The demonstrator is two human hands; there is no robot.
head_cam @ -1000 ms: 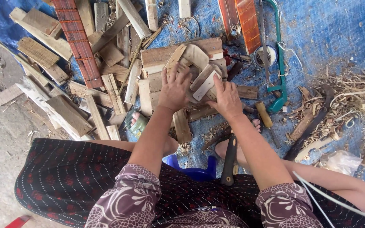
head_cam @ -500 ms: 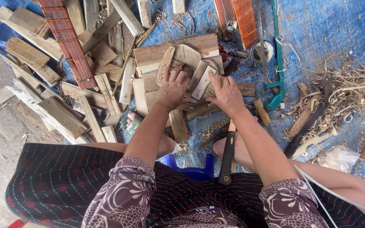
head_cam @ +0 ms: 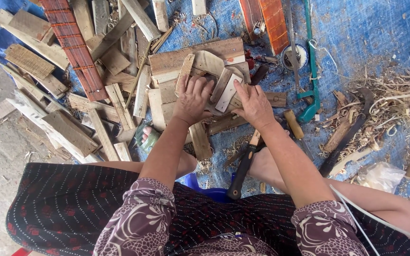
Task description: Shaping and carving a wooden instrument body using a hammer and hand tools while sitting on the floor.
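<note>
Two bare hands on a heap of cut wood pieces (head_cam: 214, 71) on the blue tarp (head_cam: 366, 33), left hand (head_cam: 193, 97) flat with fingers spread, clasping nothing, right hand (head_cam: 255, 104) open, fingertips touching one pale flat offcut (head_cam: 228, 92), one teal-framed saw (head_cam: 312, 71) just right.

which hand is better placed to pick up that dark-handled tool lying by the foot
Right, probably. The right hand rests on the wood pieces just above the dark-handled tool, on the same side. The left hand sits further over and would have to cross.
</note>
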